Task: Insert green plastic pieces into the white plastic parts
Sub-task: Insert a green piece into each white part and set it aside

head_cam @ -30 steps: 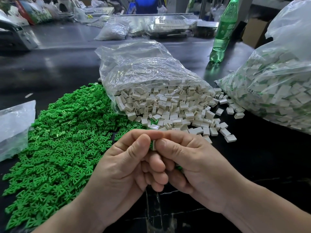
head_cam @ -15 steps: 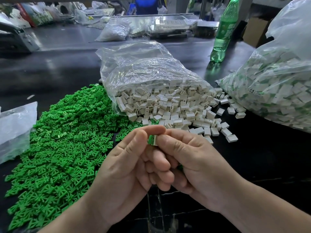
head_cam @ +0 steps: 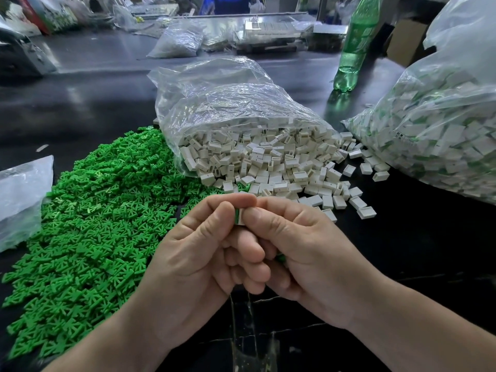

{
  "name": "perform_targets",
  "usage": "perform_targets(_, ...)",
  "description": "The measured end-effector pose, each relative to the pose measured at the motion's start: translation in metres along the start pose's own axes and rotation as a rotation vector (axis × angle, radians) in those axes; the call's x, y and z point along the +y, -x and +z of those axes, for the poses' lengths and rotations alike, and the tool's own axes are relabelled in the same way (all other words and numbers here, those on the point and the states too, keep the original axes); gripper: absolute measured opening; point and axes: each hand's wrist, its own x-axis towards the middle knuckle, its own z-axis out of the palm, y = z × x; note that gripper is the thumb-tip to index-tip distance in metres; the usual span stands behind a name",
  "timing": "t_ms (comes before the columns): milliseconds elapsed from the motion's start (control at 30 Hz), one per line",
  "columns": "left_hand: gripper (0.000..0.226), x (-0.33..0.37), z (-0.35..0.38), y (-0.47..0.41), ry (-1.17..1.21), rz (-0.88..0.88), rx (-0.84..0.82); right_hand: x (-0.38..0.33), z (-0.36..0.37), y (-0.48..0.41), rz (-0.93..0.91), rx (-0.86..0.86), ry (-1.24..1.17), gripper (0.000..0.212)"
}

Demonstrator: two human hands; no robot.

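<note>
Okay, your left hand (head_cam: 204, 259) and right hand (head_cam: 308, 253) meet near centre above the table (head_cam: 429, 251). The left pinches a green piece (head_cam: 237, 214) and the right pinches a white part (head_cam: 242, 217), the two pressed together at the fingertips. It looks like mid-insertion; I can't tell if the piece is fully seated. A speck of green (head_cam: 280, 257) peeks from under your right fingers, maybe a spare, unclear.

Progress: the closed bag (head_cam: 442, 124) on the right holds white blocks with green showing, likely finished ones. Plenty is left. The green pile (head_cam: 88, 224) spreads wide on the left, and loose white parts (head_cam: 268, 162) spill from the open bag (head_cam: 228, 103) just beyond your fingertips.

Room: there is bare dark table to the near right of your right hand, good for setting down or moving. The green pile sits just beside your left hand, so sweeping left would scatter it. A crumpled bag (head_cam: 21, 194) lies at the left edge. The green bottle (head_cam: 354, 47) stands far right, well apart. The table's near edge is not visible under your arms.
</note>
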Motion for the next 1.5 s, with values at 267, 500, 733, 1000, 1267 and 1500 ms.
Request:
perform_targets(267, 0.02, 0.013, -0.006, -0.003, -0.465, 0.09, 0.362, -0.005, -0.016, -0.008, 0.002, -0.144, -0.398, 0.009)
perform_targets(500, 0.051, -0.003, -0.013, -0.002, -1.968, 0.334, 0.216, -0.019, -0.039, -0.011, -0.008, -0.035, -0.478, 0.028)
perform_targets(733, 0.044, 0.003, -0.015, -0.003, -2.175, 0.267, 0.174, -0.01, -0.037, -0.006, -0.062, 0.171, 0.6, 0.022)
perform_targets(1000, 0.034, 0.0, -0.003, -0.001, -2.232, 0.304, -0.241, -0.018, -0.037, -0.011, 0.014, 0.201, 0.129, 0.012)
perform_targets(1267, 0.015, 0.002, 0.006, -0.001, -2.131, 0.29, -0.256, -0.014, -0.037, -0.012, 0.041, 0.207, 0.132, 0.013)
perform_targets(1500, 0.028, 0.01, 0.001, 0.003, -1.867, 0.363, 0.094, -0.014, -0.038, -0.011, 0.118, 0.09, 0.026, 0.013)
